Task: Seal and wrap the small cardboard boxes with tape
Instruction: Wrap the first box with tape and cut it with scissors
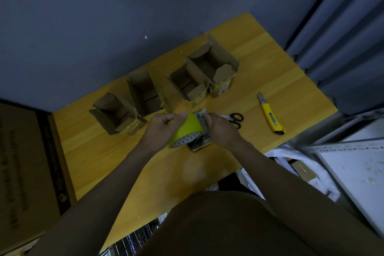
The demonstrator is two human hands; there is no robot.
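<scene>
My left hand (161, 129) grips a yellow tape roll (187, 131) with a grey patterned side, held over the middle of the wooden table (270, 64). My right hand (220, 129) pinches something at the roll's far right edge, probably the tape end. Under the roll lies a small dark box (199, 143), partly hidden. Several small open cardboard boxes stand in a row behind: one at the left (114, 114), one beside it (145, 95), one right of centre (189, 85) and the largest (214, 64) at the back right.
Black scissors (236, 119) lie just right of my right hand. A yellow utility knife (270, 113) lies further right near the table edge. A large cardboard carton (27, 168) stands left of the table. Metal shelving (342, 151) is at the right.
</scene>
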